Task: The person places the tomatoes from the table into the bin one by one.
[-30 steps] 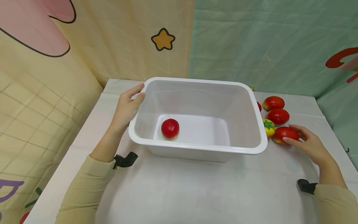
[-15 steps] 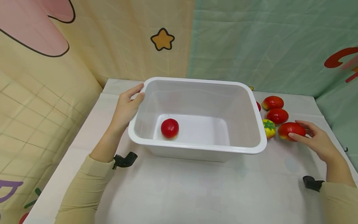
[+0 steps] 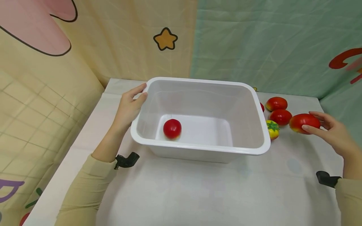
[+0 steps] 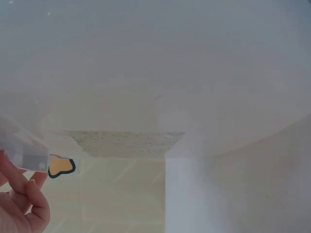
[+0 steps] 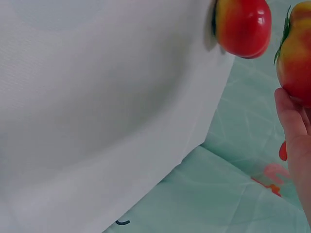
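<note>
A white plastic tub [image 3: 198,150] stands in the middle of the table, with one red tomato [image 3: 172,129] on its floor. At the tub's left end my left hand [image 3: 128,105] grips the rim between thumb and fingers; the left wrist view shows those fingers [image 4: 34,201] curled at the edge. My right hand [image 3: 333,128] holds a red and yellow tomato [image 3: 304,123] off to the right of the tub. The right wrist view shows green leaves on this held tomato [image 5: 297,58], with fingers against its lower side.
Right of the tub lie a far red tomato [image 3: 276,104], a nearer one [image 3: 280,117] and a yellow one with a green top [image 3: 272,129]. Another red thing [image 3: 261,107] is partly hidden behind the tub. Printed cloth [image 3: 254,40] hangs behind the table.
My right hand has picked up the tomato beside the yellow one and moved it right and up, away from the tub. My left hand and the tub stay put.
</note>
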Tool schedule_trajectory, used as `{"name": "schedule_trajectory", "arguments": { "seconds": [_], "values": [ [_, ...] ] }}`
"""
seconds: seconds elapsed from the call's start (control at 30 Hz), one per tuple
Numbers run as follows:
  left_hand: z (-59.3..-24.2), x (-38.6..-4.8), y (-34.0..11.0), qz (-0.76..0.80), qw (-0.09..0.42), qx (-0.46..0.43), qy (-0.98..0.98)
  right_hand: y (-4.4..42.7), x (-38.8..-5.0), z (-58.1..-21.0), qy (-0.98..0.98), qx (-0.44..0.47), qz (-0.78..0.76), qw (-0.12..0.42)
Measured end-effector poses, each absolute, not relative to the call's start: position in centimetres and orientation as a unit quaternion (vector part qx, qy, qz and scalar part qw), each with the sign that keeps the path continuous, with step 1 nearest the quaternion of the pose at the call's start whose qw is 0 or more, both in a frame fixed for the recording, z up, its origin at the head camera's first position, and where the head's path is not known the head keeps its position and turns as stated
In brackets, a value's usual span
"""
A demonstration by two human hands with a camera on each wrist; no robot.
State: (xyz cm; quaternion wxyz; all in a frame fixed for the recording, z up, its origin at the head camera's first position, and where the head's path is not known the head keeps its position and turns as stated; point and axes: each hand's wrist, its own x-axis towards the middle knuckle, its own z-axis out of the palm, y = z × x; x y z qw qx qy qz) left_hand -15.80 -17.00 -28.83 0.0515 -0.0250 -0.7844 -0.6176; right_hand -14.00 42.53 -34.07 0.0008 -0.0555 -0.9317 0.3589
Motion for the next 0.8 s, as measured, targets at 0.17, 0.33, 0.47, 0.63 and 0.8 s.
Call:
{"name": "schedule_trajectory", "arguments": {
  "seconds": [0.17, 0.33, 0.47, 0.63, 0.8],
  "values": [
    [-28.9, -15.8, -17.0, -0.616, 0.05, -0.023, -0.786, 42.3, -14.4, -33.2, -0.937, -0.047, 0.347, 0.005],
    [-28.9, -15.8, -17.1, -0.614, 0.055, -0.027, -0.787, 41.8, -14.9, -32.2, -0.936, -0.036, 0.349, 0.009],
    [-28.8, -15.9, -17.2, -0.615, 0.055, -0.028, -0.786, 41.2, -15.3, -31.3, -0.937, -0.031, 0.349, 0.011],
    [-28.8, -15.8, -17.1, -0.616, 0.051, -0.028, -0.786, 40.5, -15.8, -30.3, -0.937, -0.031, 0.347, 0.005],
    [-28.9, -15.8, -17.0, -0.617, 0.052, -0.029, -0.785, 39.8, -16.5, -29.0, -0.94, -0.025, 0.339, 0.005]
  ]
}}
